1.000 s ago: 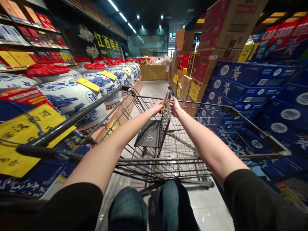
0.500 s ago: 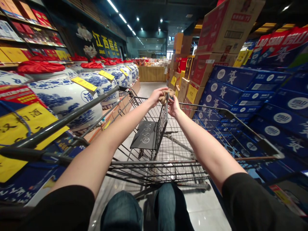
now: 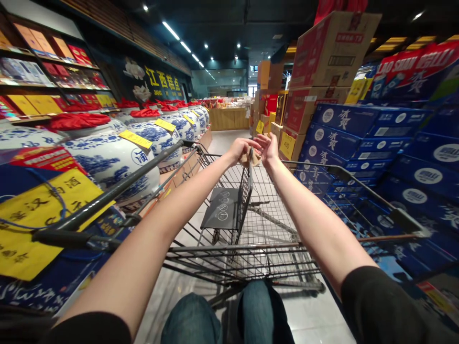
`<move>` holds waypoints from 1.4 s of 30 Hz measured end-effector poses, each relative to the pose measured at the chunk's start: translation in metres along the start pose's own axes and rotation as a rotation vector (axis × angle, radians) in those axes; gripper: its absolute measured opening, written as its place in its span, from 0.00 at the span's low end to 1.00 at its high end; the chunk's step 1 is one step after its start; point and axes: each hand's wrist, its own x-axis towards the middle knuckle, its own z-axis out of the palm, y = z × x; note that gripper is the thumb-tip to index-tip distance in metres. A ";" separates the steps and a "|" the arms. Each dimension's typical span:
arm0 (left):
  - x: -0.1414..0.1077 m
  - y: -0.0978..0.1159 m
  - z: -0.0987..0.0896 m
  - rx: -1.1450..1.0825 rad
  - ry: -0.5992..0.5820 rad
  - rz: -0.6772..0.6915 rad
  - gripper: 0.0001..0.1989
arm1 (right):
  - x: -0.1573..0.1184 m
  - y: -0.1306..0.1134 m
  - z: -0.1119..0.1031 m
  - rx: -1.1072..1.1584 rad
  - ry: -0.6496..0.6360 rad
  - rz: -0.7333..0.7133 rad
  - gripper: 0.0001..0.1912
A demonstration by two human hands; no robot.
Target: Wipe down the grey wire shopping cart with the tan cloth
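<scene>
A shopping cart (image 3: 279,242) of dark wire stands side-on in front of me. Inside it, a grey child seat flap (image 3: 223,209) is folded out from an upright wire panel. A crumpled tan cloth (image 3: 250,158) lies over the top edge of that panel. My left hand (image 3: 238,150) grips the cloth from the left, with its fingers reaching over the top. Just to the right of the cloth, my right hand (image 3: 268,148) is raised with its fingers apart and holds nothing.
Blue-and-white jars (image 3: 103,153) with red cloth tops line the left side. Stacked blue cartons (image 3: 344,138) and brown-red boxes (image 3: 326,62) rise on the right. A tiled aisle (image 3: 227,138) leads to a wooden counter (image 3: 227,118).
My right hand has come off the cloth and lifted slightly to the right, its fingers opening. My left hand stays at the cloth. The view has shifted a little.
</scene>
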 end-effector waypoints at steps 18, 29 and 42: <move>-0.071 -0.002 0.009 0.037 0.460 -0.002 0.08 | -0.073 -0.027 0.034 -0.193 -0.199 -0.078 0.23; -0.090 0.005 0.009 -0.104 0.383 -0.068 0.05 | -0.096 -0.036 0.015 -0.570 -0.276 -0.694 0.03; -0.087 0.003 0.006 -0.098 0.233 0.040 0.06 | -0.118 -0.054 0.020 -0.629 -0.099 -0.676 0.05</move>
